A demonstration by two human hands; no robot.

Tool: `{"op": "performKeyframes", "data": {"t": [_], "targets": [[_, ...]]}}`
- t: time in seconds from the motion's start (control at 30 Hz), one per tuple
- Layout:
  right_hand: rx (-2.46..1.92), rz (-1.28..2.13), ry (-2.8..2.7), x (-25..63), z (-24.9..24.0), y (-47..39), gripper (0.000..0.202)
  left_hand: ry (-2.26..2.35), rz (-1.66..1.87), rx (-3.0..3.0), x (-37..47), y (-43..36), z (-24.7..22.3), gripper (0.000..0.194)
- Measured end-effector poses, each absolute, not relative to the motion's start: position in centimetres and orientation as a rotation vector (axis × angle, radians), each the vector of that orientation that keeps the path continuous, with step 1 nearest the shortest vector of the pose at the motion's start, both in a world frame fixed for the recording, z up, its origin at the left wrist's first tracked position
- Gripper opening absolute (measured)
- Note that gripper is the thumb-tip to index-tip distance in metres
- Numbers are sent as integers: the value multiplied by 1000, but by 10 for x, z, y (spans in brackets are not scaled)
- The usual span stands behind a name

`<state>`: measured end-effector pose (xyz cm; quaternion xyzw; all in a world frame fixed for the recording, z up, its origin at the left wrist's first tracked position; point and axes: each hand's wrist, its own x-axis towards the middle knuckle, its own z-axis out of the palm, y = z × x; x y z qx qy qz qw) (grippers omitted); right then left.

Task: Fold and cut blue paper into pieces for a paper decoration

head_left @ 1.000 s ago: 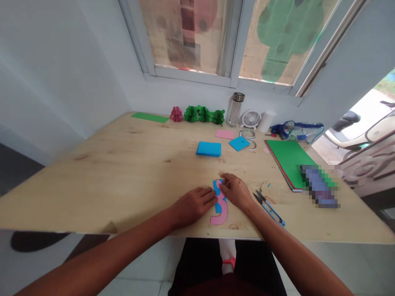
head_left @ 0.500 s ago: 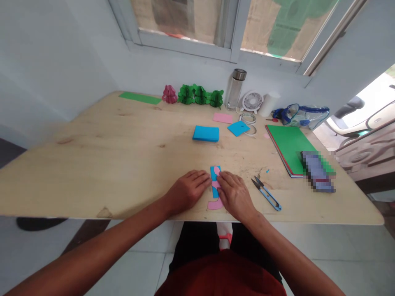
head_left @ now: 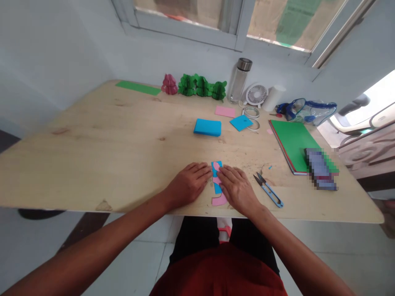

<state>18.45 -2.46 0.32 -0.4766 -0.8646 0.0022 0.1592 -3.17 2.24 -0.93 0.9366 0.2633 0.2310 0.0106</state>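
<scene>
Near the table's front edge lies a narrow blue paper strip (head_left: pixel 218 188), with a pink paper cutout (head_left: pixel 216 180) on top of it. My right hand (head_left: pixel 240 189) rests flat, fingers stretched, over the right side of the cutout and strip, hiding part of both. Beside the strip's left edge, my left hand (head_left: pixel 190 183) lies on the table with fingers extended and fingertips close to the paper. A curved pink paper piece (head_left: pixel 218 201) shows below the strip, partly under my right hand. Blue-handled thread snips (head_left: pixel 269 190) lie apart to the right, blades pointing away.
Beyond my hands are a blue paper stack (head_left: pixel 207 128), a blue sheet (head_left: pixel 241 123), a pink sheet (head_left: pixel 225 111) and tape rolls (head_left: pixel 252 112). Green folded-paper shapes (head_left: pixel 202 86), a bottle (head_left: pixel 239 81) and a fan (head_left: pixel 256 95) line the wall. A green pad (head_left: pixel 293 144) lies right.
The view has tilted slightly downward, so the tabletop things appear higher. Both hands stay around the paper strip, with only a slight shift.
</scene>
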Motion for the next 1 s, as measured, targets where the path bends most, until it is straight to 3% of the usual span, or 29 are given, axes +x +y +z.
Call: {"op": "performKeyframes", "data": {"t": [1.0], "targets": [[-1293, -81, -2630, 188, 18, -10, 32, 837, 722, 2980, -30, 22, -12, 33]]}}
